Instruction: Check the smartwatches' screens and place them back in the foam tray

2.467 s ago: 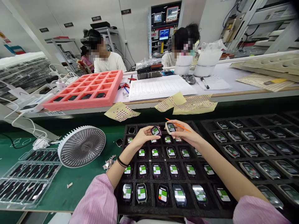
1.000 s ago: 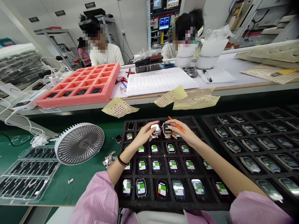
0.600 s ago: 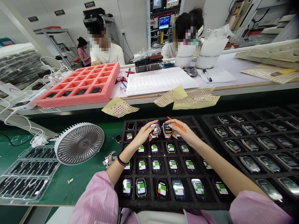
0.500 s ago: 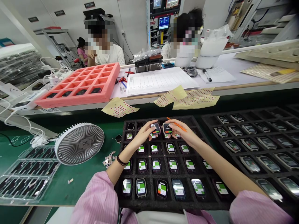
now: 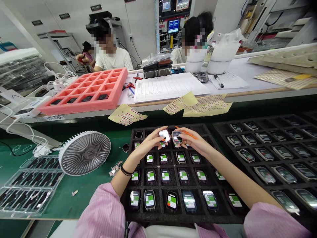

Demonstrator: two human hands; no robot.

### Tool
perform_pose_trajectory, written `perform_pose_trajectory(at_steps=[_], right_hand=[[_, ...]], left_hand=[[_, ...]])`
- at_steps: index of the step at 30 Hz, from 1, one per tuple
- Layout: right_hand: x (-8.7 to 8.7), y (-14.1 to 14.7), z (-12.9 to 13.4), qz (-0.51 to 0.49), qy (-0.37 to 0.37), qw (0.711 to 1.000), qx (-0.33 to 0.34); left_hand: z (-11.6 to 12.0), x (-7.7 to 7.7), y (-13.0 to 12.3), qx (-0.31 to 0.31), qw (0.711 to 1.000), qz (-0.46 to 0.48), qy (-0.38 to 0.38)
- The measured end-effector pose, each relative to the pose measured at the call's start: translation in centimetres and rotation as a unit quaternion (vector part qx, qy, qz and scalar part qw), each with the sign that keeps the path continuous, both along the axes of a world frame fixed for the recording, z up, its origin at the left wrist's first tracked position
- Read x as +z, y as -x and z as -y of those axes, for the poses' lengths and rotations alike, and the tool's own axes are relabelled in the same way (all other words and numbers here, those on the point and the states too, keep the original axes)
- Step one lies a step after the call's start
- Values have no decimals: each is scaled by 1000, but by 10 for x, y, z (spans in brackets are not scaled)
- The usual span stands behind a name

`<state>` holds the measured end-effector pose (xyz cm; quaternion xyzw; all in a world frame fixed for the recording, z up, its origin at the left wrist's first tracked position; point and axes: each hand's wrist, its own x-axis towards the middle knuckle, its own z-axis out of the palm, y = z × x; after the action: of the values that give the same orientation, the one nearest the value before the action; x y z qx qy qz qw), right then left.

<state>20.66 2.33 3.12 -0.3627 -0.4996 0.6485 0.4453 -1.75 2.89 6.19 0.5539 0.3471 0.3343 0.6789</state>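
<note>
My left hand [image 5: 156,138] is closed around a smartwatch [image 5: 164,135] whose screen glows white. Just beside it, my right hand [image 5: 190,138] grips a second smartwatch [image 5: 176,136] with a darker screen. A thin orange stick [image 5: 186,132] also lies across the right hand, tucked by the fingers. Both watches are held over the far part of a black foam tray [image 5: 158,182]. Its compartments hold rows of strapless watches, many lit with green and white screens, such as a watch [image 5: 171,200] with an orange patch in the near row.
A round grey fan [image 5: 85,152] stands left of the tray. Clear plastic trays [image 5: 32,181] lie farther left. Another black watch tray [image 5: 269,162] is on the right. A raised shelf behind carries a pink foam tray [image 5: 111,92] and papers [image 5: 170,87]. Two co-workers sit beyond.
The left watch's screen has gone from a dark, coloured display to bright white. The right watch's screen looks darker. Both hands stay almost in place.
</note>
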Motion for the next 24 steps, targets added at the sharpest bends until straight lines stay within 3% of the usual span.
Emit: perform_pose_trajectory(at_steps=[9, 24], right_hand=[[-9, 0, -2, 55, -61, 996, 35], [-2, 5, 2, 70, -47, 996, -23]], left_hand=[[0, -7, -5, 31, 996, -51, -64], [-2, -12, -8, 39, 993, -76, -82]])
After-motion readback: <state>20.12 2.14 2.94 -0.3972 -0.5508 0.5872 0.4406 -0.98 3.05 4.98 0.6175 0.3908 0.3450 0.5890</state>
